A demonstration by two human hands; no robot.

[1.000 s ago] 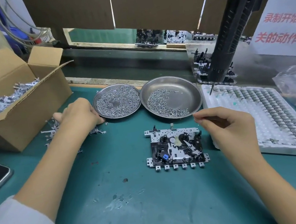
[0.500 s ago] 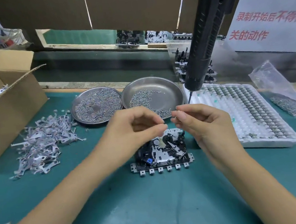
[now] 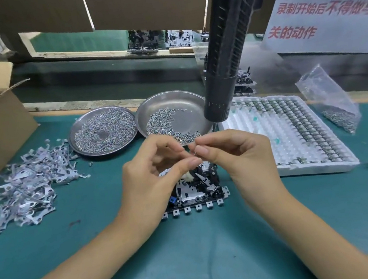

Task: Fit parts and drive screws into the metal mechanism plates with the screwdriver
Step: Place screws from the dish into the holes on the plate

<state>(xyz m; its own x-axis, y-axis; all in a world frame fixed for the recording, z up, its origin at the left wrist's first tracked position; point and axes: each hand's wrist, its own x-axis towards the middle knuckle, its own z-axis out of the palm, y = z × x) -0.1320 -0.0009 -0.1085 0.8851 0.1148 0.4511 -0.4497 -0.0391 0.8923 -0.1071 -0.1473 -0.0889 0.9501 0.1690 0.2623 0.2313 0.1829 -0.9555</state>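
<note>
Above the mechanism plate at near centre, the left hand and right hand pinched a tiny part together, apparently the fitting step; seating it, then reaching the hanging screwdriver, likely came next.

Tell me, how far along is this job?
Early on. The plate already carries black parts. Both hands, left and right, pinch a tiny part above it, too small to identify. The screwdriver hangs untouched, so fitting and screw driving remain.

Left hand and right hand pinching a tiny part above mechanism plate — screwdriver hanging behind
</note>
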